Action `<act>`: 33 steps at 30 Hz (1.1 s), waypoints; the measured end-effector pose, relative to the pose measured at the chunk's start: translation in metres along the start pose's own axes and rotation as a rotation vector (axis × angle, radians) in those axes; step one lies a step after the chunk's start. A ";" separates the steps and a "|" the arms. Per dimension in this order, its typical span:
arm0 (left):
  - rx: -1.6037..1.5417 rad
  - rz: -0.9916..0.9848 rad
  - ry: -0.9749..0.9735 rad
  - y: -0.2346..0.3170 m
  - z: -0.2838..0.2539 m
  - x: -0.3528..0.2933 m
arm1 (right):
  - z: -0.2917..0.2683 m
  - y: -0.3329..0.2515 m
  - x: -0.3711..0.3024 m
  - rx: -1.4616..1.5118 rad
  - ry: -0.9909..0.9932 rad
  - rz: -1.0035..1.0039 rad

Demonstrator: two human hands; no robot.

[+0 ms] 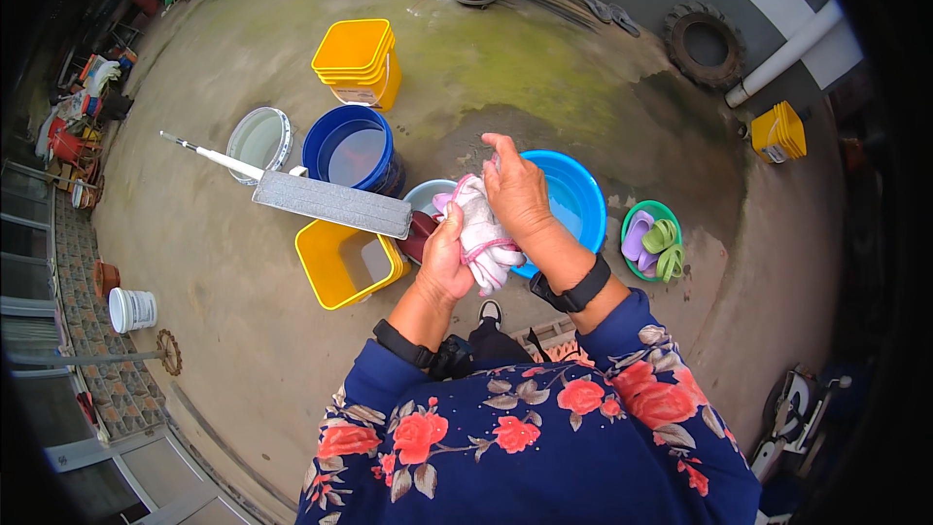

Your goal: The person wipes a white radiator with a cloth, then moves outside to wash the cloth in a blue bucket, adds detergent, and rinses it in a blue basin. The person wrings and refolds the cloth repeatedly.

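In front of my body I hold a bundle of white knitted gloves (476, 219) with pink trim. My left hand (446, 258) is closed around their left side, thumb on top. Against the upper right side lies my right hand (520, 192), its fingers bent over the cloth and one fingertip raised; part of its grip is hidden. Beneath and to the right is a light blue basin (591, 196) with water. Left of the gloves are a small pale basin (426, 192) and a dark red object (420, 233), both partly covered.
A flat mop (330, 204) lies across a yellow bucket (316, 272) and a dark blue bucket (394, 163) of water. Nearby stand a white bucket (284, 148) and another yellow bucket (387, 78). Purple and green clogs (661, 235) fill a green basin (633, 214) at right.
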State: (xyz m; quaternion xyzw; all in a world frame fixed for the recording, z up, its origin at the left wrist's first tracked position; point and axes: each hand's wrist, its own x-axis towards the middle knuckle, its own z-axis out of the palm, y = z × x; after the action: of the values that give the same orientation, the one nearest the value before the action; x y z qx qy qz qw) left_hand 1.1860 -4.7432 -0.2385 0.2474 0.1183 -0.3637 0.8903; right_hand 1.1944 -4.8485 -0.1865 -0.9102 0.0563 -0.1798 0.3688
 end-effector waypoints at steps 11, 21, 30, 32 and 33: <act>-0.055 -0.194 -0.263 -0.007 0.021 0.044 | -0.024 0.085 0.029 0.516 0.136 0.282; -0.135 -0.378 -0.289 0.023 0.024 0.085 | -0.027 0.048 0.043 0.584 -0.179 0.070; -0.079 -0.412 -0.296 0.048 0.017 0.113 | 0.009 0.089 0.100 0.431 0.115 0.297; -0.172 -0.402 -0.421 0.054 0.020 0.117 | -0.011 0.100 0.105 0.886 -0.051 0.532; -0.200 -0.405 -0.425 0.056 0.021 0.119 | -0.019 0.103 0.105 0.815 -0.101 0.529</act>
State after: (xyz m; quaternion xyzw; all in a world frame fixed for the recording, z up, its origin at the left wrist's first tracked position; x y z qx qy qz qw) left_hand 1.3102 -4.7900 -0.2472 0.0484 0.0115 -0.5638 0.8244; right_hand 1.2877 -4.9598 -0.2150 -0.6540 0.1925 -0.0428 0.7304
